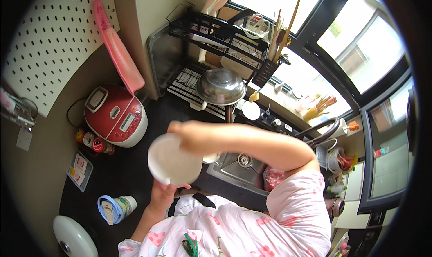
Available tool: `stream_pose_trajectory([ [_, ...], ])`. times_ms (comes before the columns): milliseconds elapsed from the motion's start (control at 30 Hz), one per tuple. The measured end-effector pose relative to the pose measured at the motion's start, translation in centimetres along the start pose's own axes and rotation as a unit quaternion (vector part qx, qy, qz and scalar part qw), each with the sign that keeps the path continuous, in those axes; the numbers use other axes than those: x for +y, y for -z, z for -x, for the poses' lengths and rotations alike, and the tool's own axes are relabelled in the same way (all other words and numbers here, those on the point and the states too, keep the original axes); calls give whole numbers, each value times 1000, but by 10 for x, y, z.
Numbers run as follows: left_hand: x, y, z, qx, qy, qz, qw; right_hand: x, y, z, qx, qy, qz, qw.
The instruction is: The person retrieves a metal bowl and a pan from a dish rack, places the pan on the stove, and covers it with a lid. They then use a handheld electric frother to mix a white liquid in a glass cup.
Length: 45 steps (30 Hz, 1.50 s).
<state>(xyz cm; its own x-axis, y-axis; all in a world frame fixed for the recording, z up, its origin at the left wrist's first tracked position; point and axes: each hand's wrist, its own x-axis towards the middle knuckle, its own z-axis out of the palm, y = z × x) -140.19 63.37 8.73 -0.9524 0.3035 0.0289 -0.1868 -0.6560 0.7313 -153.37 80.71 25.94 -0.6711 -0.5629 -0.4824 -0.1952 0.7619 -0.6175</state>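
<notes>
My left hand (162, 196) grips the near rim of a white bowl (168, 160), thumb at the rim. The bowl is tilted so that its pale inside faces me. My right hand (190, 137) is curled over the bowl's far right rim, and blurred by motion. Whether its fingers hold something is hidden. Partly behind the bowl and right forearm, a cup with a clear handle (213, 158) stands by the sink edge.
A steel sink (233, 179) holds a bag of red contents (273, 178). A red rice cooker (116, 117), a lidded tumbler (116, 208), a tray of packets (79, 171) and a white lid (74, 236) stand left. Behind, a domed metal lid (221, 86) sits below a black dish rack (219, 37).
</notes>
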Motion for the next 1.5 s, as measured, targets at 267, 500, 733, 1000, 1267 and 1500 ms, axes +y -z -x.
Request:
stream_pose_trajectory([
  [267, -20, -10, 51, 277, 28, -26, 960, 88, 144, -43, 450, 252, 149, 844],
  [500, -48, -18, 124, 382, -21, -9, 924, 203, 272, -88, 245, -139, 187, 941],
  [733, -45, -18, 192, 413, -40, -6, 910, 298, 327, -131, 308, -23, 183, 933],
  [1000, -19, -14, 271, 41, -271, 429, 861, 284, 464, -131, 585, 96, 506, 626],
  [1267, -17, -18, 428, -41, -395, 425, 814, -55, 5, 11, 300, 457, -368, 752],
  [1500, -41, -25, 624, -124, -470, 452, 748, -216, -439, 134, -282, 335, -437, 785],
])
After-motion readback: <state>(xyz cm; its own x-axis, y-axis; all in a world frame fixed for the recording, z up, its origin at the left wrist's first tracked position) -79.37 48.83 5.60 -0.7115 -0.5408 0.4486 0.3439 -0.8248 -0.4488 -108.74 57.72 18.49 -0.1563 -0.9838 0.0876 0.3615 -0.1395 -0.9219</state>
